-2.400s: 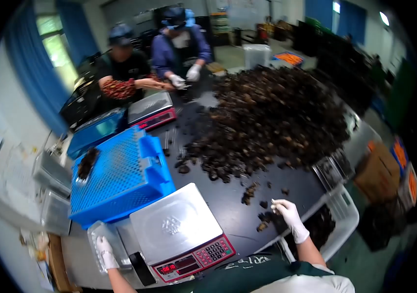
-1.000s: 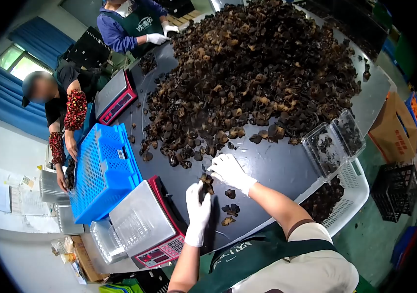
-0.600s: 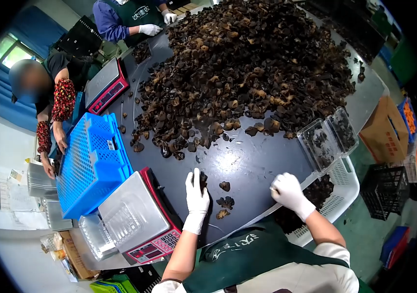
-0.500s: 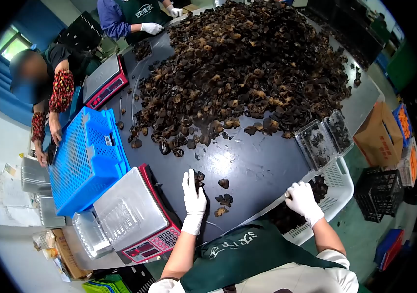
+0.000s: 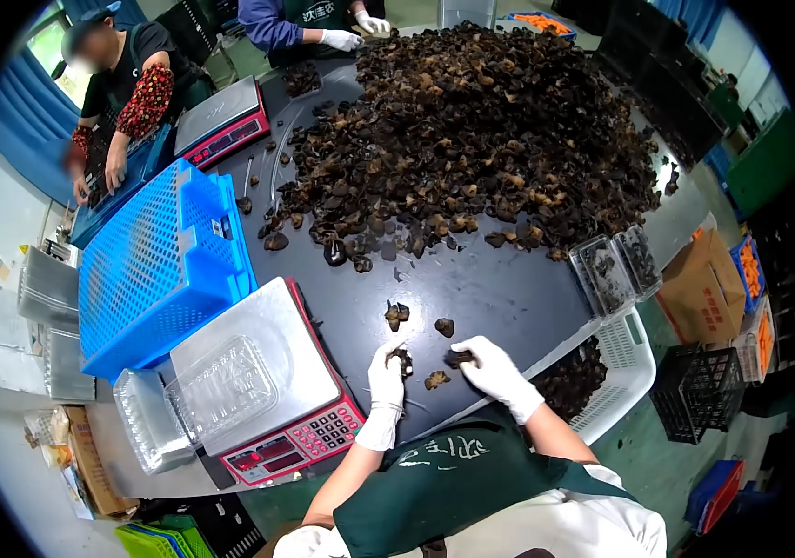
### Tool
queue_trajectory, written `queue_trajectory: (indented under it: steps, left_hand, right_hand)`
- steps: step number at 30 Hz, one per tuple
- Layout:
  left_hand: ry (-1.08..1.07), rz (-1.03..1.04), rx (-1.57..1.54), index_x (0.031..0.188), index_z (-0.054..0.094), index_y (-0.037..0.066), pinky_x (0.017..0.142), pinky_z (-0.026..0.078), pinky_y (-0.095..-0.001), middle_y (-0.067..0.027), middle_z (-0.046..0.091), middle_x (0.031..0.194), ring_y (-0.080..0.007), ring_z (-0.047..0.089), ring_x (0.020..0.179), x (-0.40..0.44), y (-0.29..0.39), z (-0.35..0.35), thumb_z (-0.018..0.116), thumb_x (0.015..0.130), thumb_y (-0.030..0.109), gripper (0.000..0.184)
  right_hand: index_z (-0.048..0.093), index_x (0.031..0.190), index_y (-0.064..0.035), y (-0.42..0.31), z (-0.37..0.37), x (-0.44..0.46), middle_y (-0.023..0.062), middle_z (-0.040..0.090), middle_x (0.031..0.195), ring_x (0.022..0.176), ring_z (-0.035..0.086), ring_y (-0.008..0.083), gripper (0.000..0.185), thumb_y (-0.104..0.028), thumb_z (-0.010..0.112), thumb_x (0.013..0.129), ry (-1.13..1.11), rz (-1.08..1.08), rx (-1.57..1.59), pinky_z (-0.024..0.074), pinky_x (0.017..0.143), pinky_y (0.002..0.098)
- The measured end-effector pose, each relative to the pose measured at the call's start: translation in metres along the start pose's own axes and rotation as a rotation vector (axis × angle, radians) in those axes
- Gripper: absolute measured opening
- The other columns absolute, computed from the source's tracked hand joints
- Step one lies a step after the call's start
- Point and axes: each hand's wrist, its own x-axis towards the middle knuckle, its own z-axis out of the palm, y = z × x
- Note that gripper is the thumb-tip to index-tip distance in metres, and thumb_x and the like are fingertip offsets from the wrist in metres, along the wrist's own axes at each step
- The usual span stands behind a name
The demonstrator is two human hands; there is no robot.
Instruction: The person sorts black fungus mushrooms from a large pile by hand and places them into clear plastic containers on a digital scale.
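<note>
My left hand (image 5: 385, 383), in a white glove, is closed round a dark wood ear mushroom (image 5: 404, 361) at the near side of the table. Opposite it, my gloved right hand (image 5: 498, 376) pinches another dark mushroom (image 5: 458, 358) between its fingertips. Between the two hands lies a brown mushroom (image 5: 436, 379). Just beyond them, two more loose pieces rest on the tabletop, a larger one (image 5: 397, 315) and a small one (image 5: 445, 327). A big heap of wood ear mushrooms (image 5: 481, 130) covers the far part of the dark table (image 5: 509, 298).
At left stand a scale (image 5: 253, 344) bearing a clear plastic tray (image 5: 230, 377) and a blue crate (image 5: 151, 270). A white basket (image 5: 628, 358) of mushrooms sits by the right edge, near an open clear box (image 5: 607, 274). Two co-workers (image 5: 141, 88) (image 5: 309, 28) stand across the table.
My right hand has moved left from the basket's edge over the table and now holds a mushroom. One loose piece now lies farther forward. The camera view has shifted.
</note>
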Motion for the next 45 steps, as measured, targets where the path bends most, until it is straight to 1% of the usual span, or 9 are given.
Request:
queue_trajectory:
  steps: [4,8,16,19,24,32,36,42,45]
  left_hand:
    - [-0.025,0.032,0.208,0.110,0.062,0.004,0.070,0.051,-0.0248,-0.0036,0.060,0.095,-0.0111,0.058,0.079,0.016,0.002,0.017,0.057,0.089,0.003,0.022]
    - [-0.158,0.624,0.601,0.117,0.060,0.008,0.092,0.044,-0.0371,-0.0138,0.054,0.110,-0.0293,0.054,0.104,0.049,-0.020,0.040,0.072,0.072,0.004,0.047]
    - [-0.215,0.697,0.652,0.108,0.062,0.005,0.074,0.052,-0.0344,-0.0081,0.063,0.082,-0.0226,0.062,0.076,0.057,-0.022,0.038,0.067,0.081,0.009,0.028]
    - [-0.294,-0.101,0.189,0.110,0.058,0.003,0.055,0.050,-0.0264,-0.0057,0.061,0.086,-0.0098,0.058,0.066,0.008,0.023,0.016,0.054,0.095,0.014,0.018]
    - [-0.239,-0.487,-0.270,0.122,0.049,0.003,0.081,0.055,-0.0342,-0.0102,0.059,0.108,-0.0219,0.064,0.092,-0.048,0.015,-0.026,0.056,0.096,0.019,0.032]
    - [-0.491,-0.619,-0.882,0.140,0.038,0.009,0.104,0.038,-0.0561,-0.0147,0.048,0.136,-0.0355,0.051,0.121,-0.060,0.015,-0.032,0.038,0.098,0.032,0.047]
    - [-0.364,-0.655,-0.892,0.134,0.047,0.008,0.103,0.040,-0.0542,-0.0157,0.055,0.126,-0.0365,0.051,0.120,-0.065,0.027,-0.033,0.033,0.102,0.039,0.047]
    - [-0.332,-0.669,-0.863,0.135,0.047,0.009,0.102,0.041,-0.0512,-0.0143,0.056,0.122,-0.0360,0.052,0.117,-0.063,0.029,-0.034,0.033,0.102,0.040,0.047]
    - [-0.307,-0.670,-0.893,0.136,0.046,0.009,0.102,0.040,-0.0517,-0.0144,0.056,0.122,-0.0362,0.051,0.118,-0.061,0.021,-0.036,0.031,0.102,0.042,0.049]
  right_hand:
    - [0.069,0.095,-0.0096,0.008,-0.074,-0.034,0.0104,0.066,0.094,0.089,0.064,0.0302,0.025,-0.016,0.057,0.074,0.015,0.101,-0.487,0.0506,0.080,0.0380]
    - [0.072,0.094,-0.0108,0.006,-0.104,-0.064,0.0115,0.066,0.092,0.084,0.063,0.0305,0.024,-0.019,0.061,0.074,0.058,0.153,-0.875,0.0505,0.079,0.0408]
    - [0.061,0.112,-0.0094,-0.019,0.025,-0.017,0.0114,0.059,0.105,0.094,0.060,0.0307,0.033,-0.021,0.062,0.081,-0.031,-0.335,-0.419,0.0498,0.081,0.0398]
    - [0.062,0.102,-0.0101,0.000,0.049,-0.005,0.0109,0.057,0.095,0.090,0.061,0.0271,0.024,-0.017,0.066,0.079,-0.083,-0.359,-0.505,0.0508,0.076,0.0378]
    - [0.065,0.101,-0.0054,-0.011,0.020,0.017,0.0145,0.066,0.097,0.089,0.064,0.0326,0.021,-0.015,0.059,0.083,0.043,-0.026,-0.054,0.0515,0.080,0.0374]
    - [0.064,0.095,-0.0070,-0.089,0.013,0.020,0.0109,0.062,0.092,0.091,0.057,0.0292,0.023,-0.021,0.064,0.076,-0.460,-0.459,-0.188,0.0458,0.084,0.0387]
    - [0.063,0.093,-0.0080,-0.078,0.030,0.062,0.0100,0.062,0.098,0.096,0.056,0.0300,0.018,-0.012,0.063,0.075,-0.048,-0.601,-0.139,0.0444,0.088,0.0392]
    - [0.064,0.097,-0.0055,-0.040,0.071,0.115,0.0127,0.062,0.107,0.105,0.056,0.0319,0.022,-0.007,0.063,0.075,-0.178,-0.544,-0.531,0.0458,0.091,0.0385]
    - [0.063,0.102,-0.0046,-0.040,0.061,0.103,0.0151,0.064,0.103,0.092,0.061,0.0298,0.025,-0.008,0.063,0.077,-0.278,-0.288,-0.063,0.0486,0.083,0.0358]
